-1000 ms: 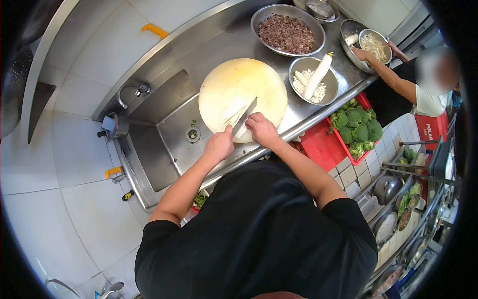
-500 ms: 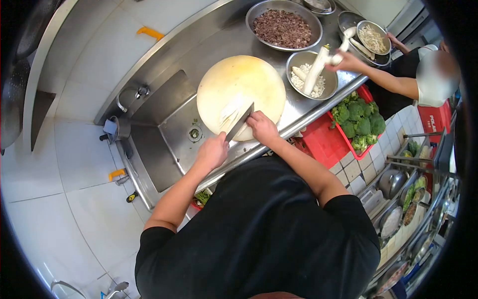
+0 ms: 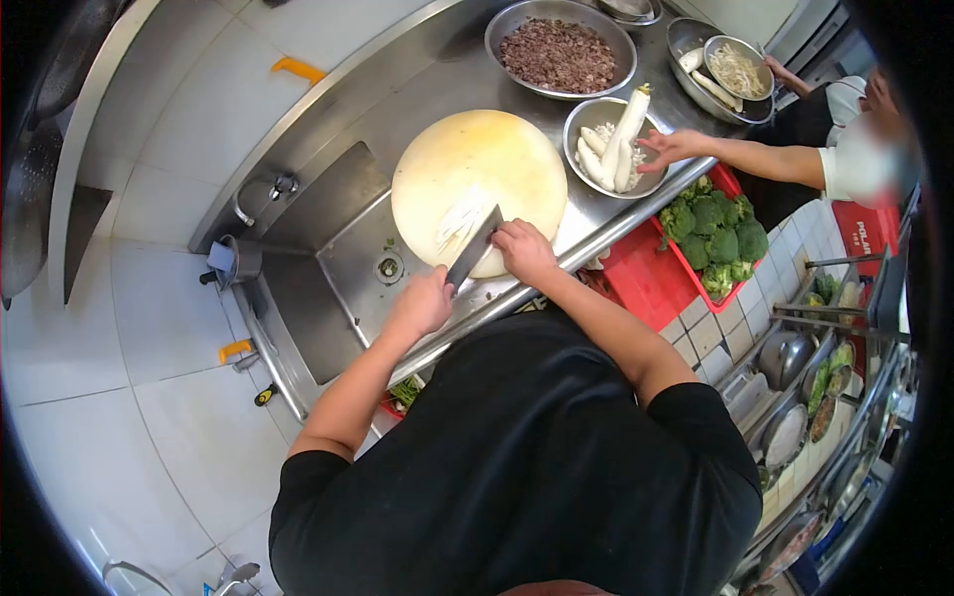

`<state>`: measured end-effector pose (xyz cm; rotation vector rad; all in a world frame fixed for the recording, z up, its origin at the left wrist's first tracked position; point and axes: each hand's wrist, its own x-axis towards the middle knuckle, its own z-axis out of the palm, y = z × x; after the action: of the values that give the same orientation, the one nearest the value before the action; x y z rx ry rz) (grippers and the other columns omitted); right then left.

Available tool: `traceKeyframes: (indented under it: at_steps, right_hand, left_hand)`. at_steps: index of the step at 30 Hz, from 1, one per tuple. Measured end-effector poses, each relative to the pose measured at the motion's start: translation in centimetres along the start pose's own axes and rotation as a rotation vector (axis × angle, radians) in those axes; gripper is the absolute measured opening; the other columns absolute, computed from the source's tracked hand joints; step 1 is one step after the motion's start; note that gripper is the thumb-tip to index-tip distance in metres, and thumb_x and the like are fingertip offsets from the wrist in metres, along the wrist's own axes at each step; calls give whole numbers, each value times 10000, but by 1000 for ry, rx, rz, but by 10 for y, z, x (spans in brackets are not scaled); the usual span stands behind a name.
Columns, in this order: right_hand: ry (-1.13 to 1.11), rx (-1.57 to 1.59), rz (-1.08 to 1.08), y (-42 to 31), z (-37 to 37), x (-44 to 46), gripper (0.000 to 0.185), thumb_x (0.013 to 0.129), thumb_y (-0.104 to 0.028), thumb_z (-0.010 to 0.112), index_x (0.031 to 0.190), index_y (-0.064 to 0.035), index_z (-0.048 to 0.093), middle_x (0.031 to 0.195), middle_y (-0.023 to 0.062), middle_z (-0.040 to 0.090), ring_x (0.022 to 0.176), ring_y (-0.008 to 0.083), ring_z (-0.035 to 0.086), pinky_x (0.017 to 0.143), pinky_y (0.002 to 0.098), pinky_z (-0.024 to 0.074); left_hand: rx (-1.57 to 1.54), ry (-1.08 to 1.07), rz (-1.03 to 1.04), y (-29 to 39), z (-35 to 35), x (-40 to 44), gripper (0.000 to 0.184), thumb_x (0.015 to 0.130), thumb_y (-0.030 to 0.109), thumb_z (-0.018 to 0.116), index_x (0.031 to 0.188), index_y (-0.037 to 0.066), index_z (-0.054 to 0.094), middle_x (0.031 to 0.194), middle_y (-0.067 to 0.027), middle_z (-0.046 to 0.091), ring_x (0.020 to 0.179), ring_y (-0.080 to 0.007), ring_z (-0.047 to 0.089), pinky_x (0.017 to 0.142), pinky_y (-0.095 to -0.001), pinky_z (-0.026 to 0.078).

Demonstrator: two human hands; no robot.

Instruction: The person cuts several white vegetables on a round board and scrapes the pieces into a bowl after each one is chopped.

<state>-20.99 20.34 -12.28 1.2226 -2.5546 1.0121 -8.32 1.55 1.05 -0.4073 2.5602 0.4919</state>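
Note:
My left hand [image 3: 421, 303] is closed around the handle of a cleaver [image 3: 475, 250], whose blade stands over the round cutting board [image 3: 467, 139]. Close to the blade, my right hand [image 3: 527, 250] has its fingers curled down on a piece of white vegetable [image 3: 489, 264], mostly hidden by the hand and blade. Thin white slices [image 3: 459, 223] lie on the board, left of the cleaver. The board bridges the sink and the steel counter.
Right of the board, a steel bowl [image 3: 568, 149] holds long white vegetables [image 3: 626, 129] and chopped white bits. A co-worker's hand [image 3: 672, 147] is open at its rim. Behind stands a bowl of chopped brown food [image 3: 556, 56]. Broccoli [image 3: 717, 230] fills a red basket; the sink [image 3: 343, 258] lies left.
The co-worker's hand has let go of a white vegetable, now in the steel bowl, and opened its fingers. My hands and the cleaver have shifted only slightly.

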Motion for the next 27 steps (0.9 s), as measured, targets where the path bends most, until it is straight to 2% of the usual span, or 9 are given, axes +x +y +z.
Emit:
traceKeyframes:
  at_steps: [3,9,10,13,16,19,20,23,27]
  right_hand:
    - [-36,2,-2,2,4,4,117,870,-104,610,926,-84,710,957,77,654,960,282,638,873,408,529]
    - [-127,20,-13,6,-7,9,89,889,-139,683,958,-85,696,940,77,652,963,288,631,870,428,516]
    - [-245,20,27,8,-9,12,212,871,-143,720,1066,-79,668,1081,102,653,1076,306,617,946,430,505]
    - [-254,42,-120,15,-13,31,551,844,-200,769,1340,-62,573,1389,162,569,1324,351,519,1108,455,436]
    - [-427,-130,-287,10,-25,68,911,822,-349,793,1566,-51,360,1618,197,372,1503,389,341,1231,497,308]
    - [-598,-256,-601,21,-10,99,1031,833,-506,751,1595,7,284,1625,244,347,1528,424,292,1258,516,246]
    - [-550,-287,-687,20,-6,105,963,887,-595,658,1572,0,338,1595,234,393,1495,411,346,1255,513,248]
    - [-633,-268,-647,17,1,115,876,935,-607,600,1537,-2,400,1499,217,484,1403,387,439,1197,506,320]
    - [-655,-392,-304,2,6,93,773,1008,-616,495,1498,-21,457,1359,168,544,1300,321,488,1073,450,392]
  left_hand:
    - [-71,82,31,3,27,24,258,1016,246,575,1153,27,567,957,-334,697,912,-516,682,820,-617,526]
    - [-191,238,62,-7,7,29,288,1011,290,604,1112,24,560,970,-285,712,942,-494,684,801,-589,520]
    - [-220,274,41,-10,2,22,295,1012,300,608,1106,24,561,966,-274,716,944,-488,686,795,-584,518]
    - [-287,302,-26,-10,-28,0,290,1017,312,616,1081,32,572,944,-258,723,931,-476,692,777,-561,519]
    - [-430,397,25,-20,-29,-2,285,1018,308,631,1064,31,582,896,-251,720,859,-471,692,745,-535,518]
    - [-510,519,80,-32,-19,6,264,1018,290,627,1045,32,581,869,-244,714,845,-470,692,734,-536,519]
    - [-529,568,98,-32,-19,6,253,1018,283,623,1038,34,582,856,-241,711,843,-469,692,731,-539,519]
    - [-531,576,65,-37,-21,0,246,1017,291,626,1030,47,599,831,-232,707,816,-461,694,712,-536,519]
    - [-493,634,46,-52,-11,-8,224,1001,276,649,1016,55,621,805,-223,698,779,-443,693,687,-519,514]
